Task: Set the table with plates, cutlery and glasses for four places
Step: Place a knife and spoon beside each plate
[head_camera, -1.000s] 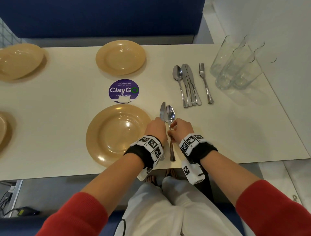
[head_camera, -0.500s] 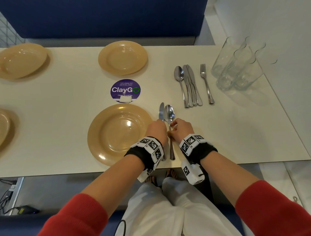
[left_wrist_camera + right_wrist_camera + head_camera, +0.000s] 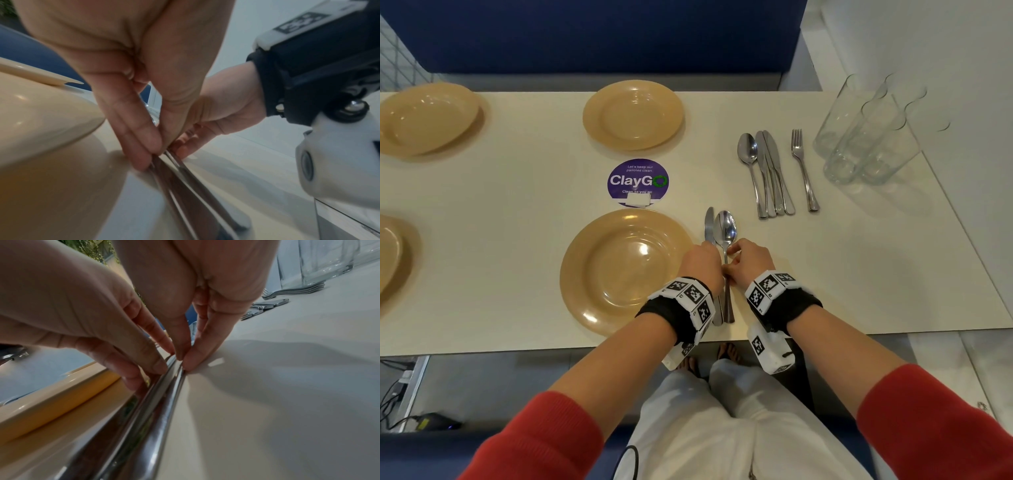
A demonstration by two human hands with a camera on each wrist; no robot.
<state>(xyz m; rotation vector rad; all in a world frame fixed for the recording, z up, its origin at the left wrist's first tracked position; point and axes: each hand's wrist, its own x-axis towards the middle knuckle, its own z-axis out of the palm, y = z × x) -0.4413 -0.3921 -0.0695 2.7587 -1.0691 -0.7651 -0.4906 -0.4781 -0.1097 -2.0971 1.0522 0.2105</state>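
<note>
Far to the left of our hands, two tan plates [image 3: 424, 118] and [image 3: 390, 255] lay at the worktop's [image 3: 517, 222] outer places, the nearer one cut off by the frame edge. Between them and our hands stood a purple round sticker [image 3: 638, 182], with a third plate [image 3: 633, 114] beyond it. The nearest plate [image 3: 619, 270], smooth, glossy and shallow-rimmed, lay just left of our left hand [image 3: 702, 263].

The left hand's fingertips [image 3: 141, 160] pressed down on the handle of the knife [image 3: 709, 226], fingers fairly straight. The right hand [image 3: 748, 262] pinched the thin handle of the spoon [image 3: 725, 228] between thumb and fingers. Both pieces were polished steel, lying flat and parallel, handles touching, just beside the nearest plate's rim.

Beyond and to the right of our hands, the spare cutlery waited: a spoon [image 3: 748, 152], knives [image 3: 770, 171] overlapping one another, and forks [image 3: 803, 168], which the right wrist view showed as a stack. Farther right stood a cluster of clear, tapered glasses [image 3: 859, 137], touching one another.

We judged the task under halfway: all four plates were out, one place had knife and spoon being aligned, no fork lay there, and no glass had been set out.
</note>
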